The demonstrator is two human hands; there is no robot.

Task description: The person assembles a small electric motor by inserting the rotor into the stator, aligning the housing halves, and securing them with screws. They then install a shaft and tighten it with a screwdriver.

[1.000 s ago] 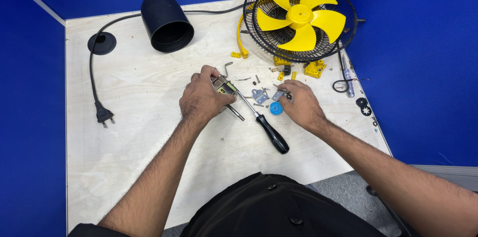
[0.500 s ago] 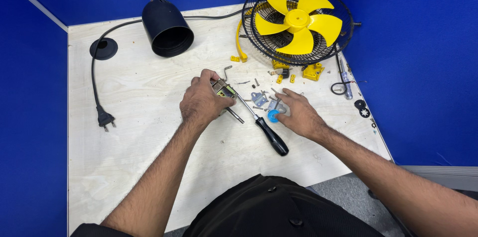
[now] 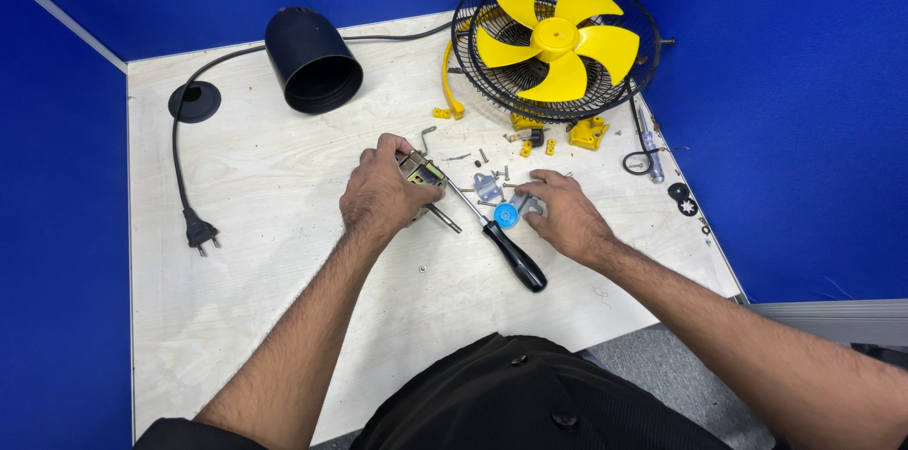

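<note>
My left hand point(image 3: 381, 193) is closed over a small metal fan motor point(image 3: 423, 172) on the plywood table point(image 3: 265, 270), its shaft poking out toward the lower right. A screwdriver point(image 3: 501, 244) with a black handle lies between my hands, its tip by the motor. My right hand point(image 3: 560, 212) rests palm down on the table, fingertips on small metal parts next to a grey metal bracket point(image 3: 486, 187) and a blue round cap point(image 3: 506, 215). Whether its fingers pinch anything I cannot tell.
A yellow fan blade in a black wire cage point(image 3: 555, 45) lies at the back right, with yellow plastic pieces point(image 3: 586, 132) and loose screws below it. A black cylindrical housing point(image 3: 312, 60) lies at the back, its cable ending in a plug point(image 3: 200, 230). Blue walls enclose the table.
My right hand has slid a little down and left, from the screws toward the blue cap, and flattened on the table. My left hand stays on the motor.
</note>
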